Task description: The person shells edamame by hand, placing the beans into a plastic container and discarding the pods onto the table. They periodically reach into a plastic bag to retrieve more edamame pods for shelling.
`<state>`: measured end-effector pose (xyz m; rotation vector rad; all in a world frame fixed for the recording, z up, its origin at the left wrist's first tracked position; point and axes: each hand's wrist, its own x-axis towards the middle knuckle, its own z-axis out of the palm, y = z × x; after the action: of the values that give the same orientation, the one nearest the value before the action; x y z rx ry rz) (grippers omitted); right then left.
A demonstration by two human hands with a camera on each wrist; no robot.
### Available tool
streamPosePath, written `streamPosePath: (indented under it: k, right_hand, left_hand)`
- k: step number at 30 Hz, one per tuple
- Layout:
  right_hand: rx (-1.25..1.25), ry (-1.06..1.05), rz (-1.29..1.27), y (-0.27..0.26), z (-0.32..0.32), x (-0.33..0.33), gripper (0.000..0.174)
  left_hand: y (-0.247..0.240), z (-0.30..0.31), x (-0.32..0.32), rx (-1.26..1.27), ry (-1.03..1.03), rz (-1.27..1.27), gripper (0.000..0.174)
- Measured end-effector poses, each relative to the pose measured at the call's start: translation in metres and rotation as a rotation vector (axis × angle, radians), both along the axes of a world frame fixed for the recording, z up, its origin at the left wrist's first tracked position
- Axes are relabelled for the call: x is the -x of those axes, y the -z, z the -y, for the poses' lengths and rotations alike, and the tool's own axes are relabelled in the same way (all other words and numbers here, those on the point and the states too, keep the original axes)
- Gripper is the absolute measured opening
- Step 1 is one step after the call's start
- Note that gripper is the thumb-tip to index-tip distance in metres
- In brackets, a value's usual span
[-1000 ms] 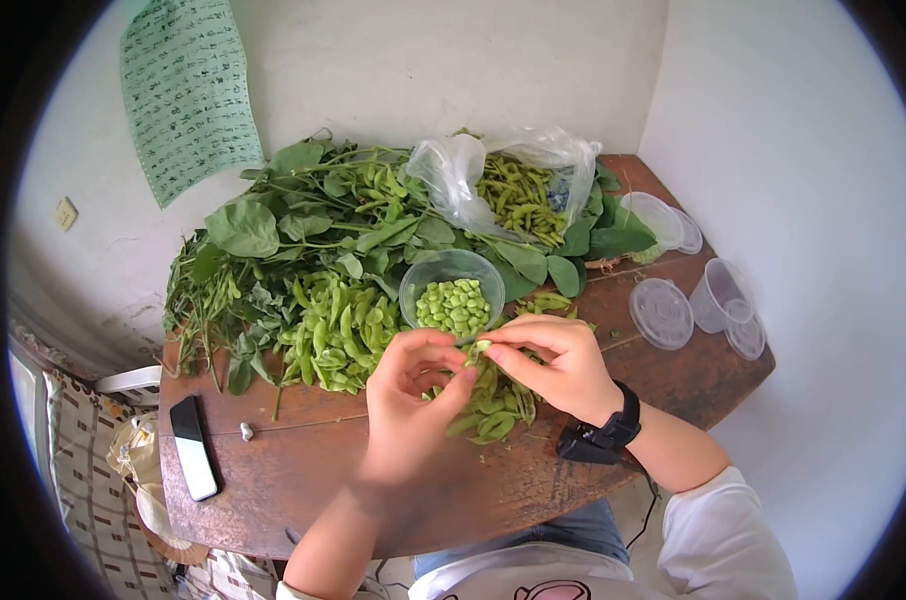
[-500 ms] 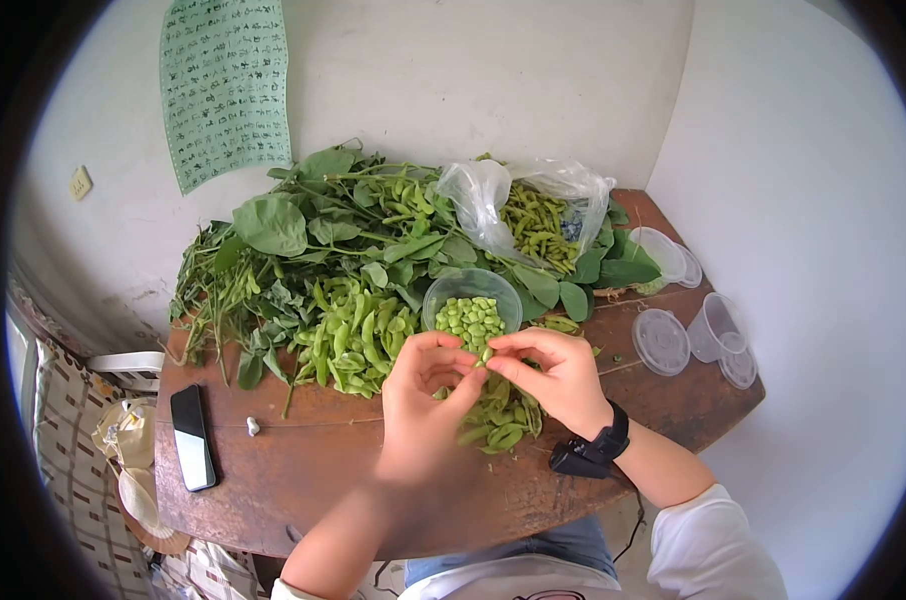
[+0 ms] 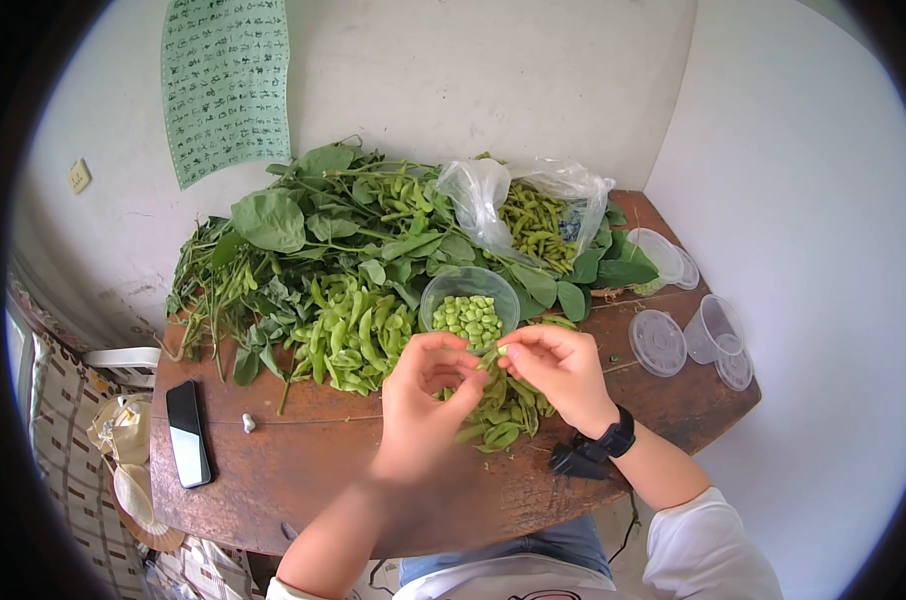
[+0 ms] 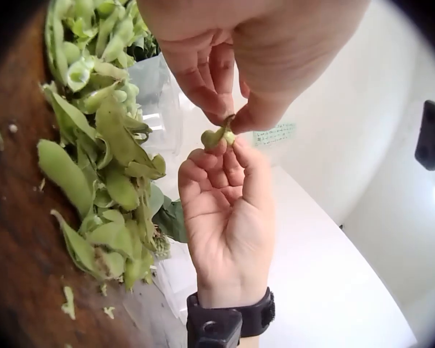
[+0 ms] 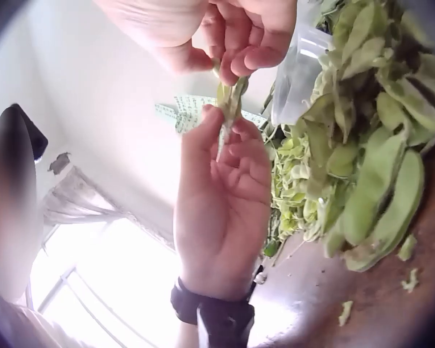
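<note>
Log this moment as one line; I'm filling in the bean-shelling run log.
left grip: pinches pod | right grip: pinches same pod | pod pile: beneath grips | bowl: holds shelled beans

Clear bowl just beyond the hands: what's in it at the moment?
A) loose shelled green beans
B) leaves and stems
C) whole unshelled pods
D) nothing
A: the clear bowl holds loose shelled green beans, while the whole pods lie heaped on the table to its left.
</note>
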<state>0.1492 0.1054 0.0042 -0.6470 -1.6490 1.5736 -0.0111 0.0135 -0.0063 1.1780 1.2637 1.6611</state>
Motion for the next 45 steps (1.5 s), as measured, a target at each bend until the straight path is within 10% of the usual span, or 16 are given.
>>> streamPosePath:
  k: [12,15,17,25,45]
  right_hand:
    - [-0.813,0.027,0.229,-0.013,-0.011,0.0,0.023]
    - [-0.731,0.055,0.18,-0.008,-0.007,0.0,0.017]
    - [-0.698,0.063,0.137,-0.008,-0.004,0.0,0.018]
    - [-0.952,0.202,0.155,-0.005,0.007,-0.002,0.02]
    - [-0.224,0.051,-0.077,0.008,-0.004,-0.003,0.013]
  left_hand:
    - [-0.001,0.0,-0.001,-0.034,-0.066,-0.074,0.037]
    - [0.001,0.0,-0.004,-0.081,-0.128,-0.034,0.033]
    - [-0.001,0.002,0.001,-0.214,-0.326,-0.493,0.022]
    - [0.002,0.003,-0.004,-0.139,-0.266,-0.447,0.018]
    - [0.004,-0.002,0.003,0.032,-0.078,-0.093,0.019]
